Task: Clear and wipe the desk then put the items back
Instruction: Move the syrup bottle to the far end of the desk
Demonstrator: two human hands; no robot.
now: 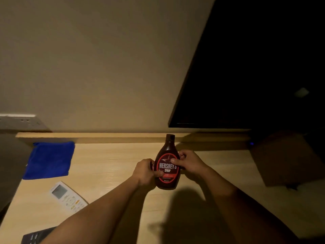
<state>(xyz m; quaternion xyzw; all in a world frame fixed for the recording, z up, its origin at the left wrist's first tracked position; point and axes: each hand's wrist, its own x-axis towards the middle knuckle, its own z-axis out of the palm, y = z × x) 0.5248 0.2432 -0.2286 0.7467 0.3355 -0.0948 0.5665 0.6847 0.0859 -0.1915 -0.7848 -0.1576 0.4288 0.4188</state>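
Observation:
A brown Hershey's syrup bottle [167, 180] stands upright near the middle of the light wooden desk [109, 166]. My left hand [145, 171] grips its left side, thumb across the label. My right hand [189, 162] holds its right side, fingers over the label's top. A folded blue cloth [50, 160] lies at the back left of the desk. A white remote control [67, 196] lies in front of the cloth. Part of a dark remote [36, 235] shows at the bottom left edge.
A brown cardboard box [288, 159] sits in shadow on the right of the desk. A black screen [255, 67] hangs on the wall above it. A power socket strip [21, 121] is on the wall at far left.

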